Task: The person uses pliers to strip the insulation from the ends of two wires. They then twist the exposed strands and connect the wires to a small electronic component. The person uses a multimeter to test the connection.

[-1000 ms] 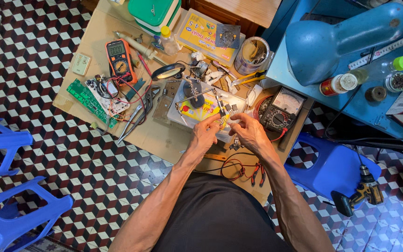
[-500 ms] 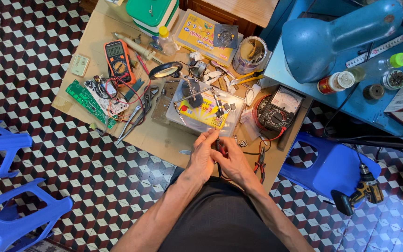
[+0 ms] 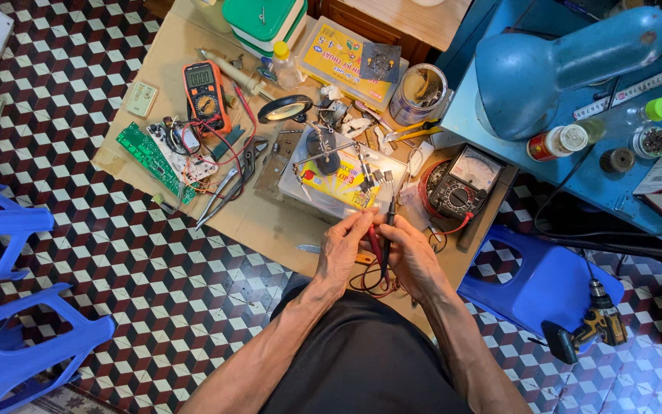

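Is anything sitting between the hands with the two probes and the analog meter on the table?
Nothing solid visibly blocks it. The left hand and right hand hold the red probe and black probe together. The analog meter lies just beyond, with only thin loose wires between.

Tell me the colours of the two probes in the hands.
One red probe, one black probe; head view.

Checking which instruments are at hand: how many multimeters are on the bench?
2: an orange digital multimeter at the bench's far left, and a black analog multimeter at the right, beyond the right hand. Clutter could hide others.
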